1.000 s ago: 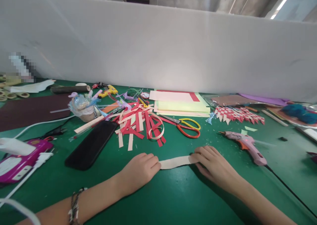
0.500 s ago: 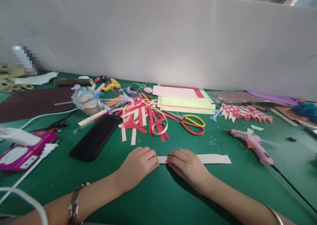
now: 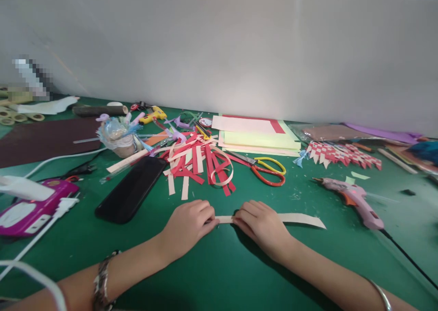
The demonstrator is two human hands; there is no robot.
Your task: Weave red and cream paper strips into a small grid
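Note:
A pale pink paper strip (image 3: 301, 219) runs left to right just above the green table. My left hand (image 3: 191, 224) pinches its left end, with thumb and fingers closed. A short way along, my right hand (image 3: 262, 224) grips the strip too, and its free end sticks out to the right, bent slightly downward. A narrow stretch of the strip shows between the two hands. Beyond my hands lies a loose heap of red and pale pink paper strips (image 3: 198, 163). Scissors (image 3: 268, 171) with yellow and orange handles rest to the right of that heap.
A pink glue gun (image 3: 356, 199) with a black cord lies at the right. At left are a black phone (image 3: 132, 190) and a magenta power strip (image 3: 41, 206) with white cables. Stacked paper sheets (image 3: 260, 140) and a red-and-white woven paper piece (image 3: 342, 153) lie farther back.
The strip looks narrower between my hands and its free right end now bends and tilts. My left thumb shows more plainly against the strip. The view has shifted slightly.

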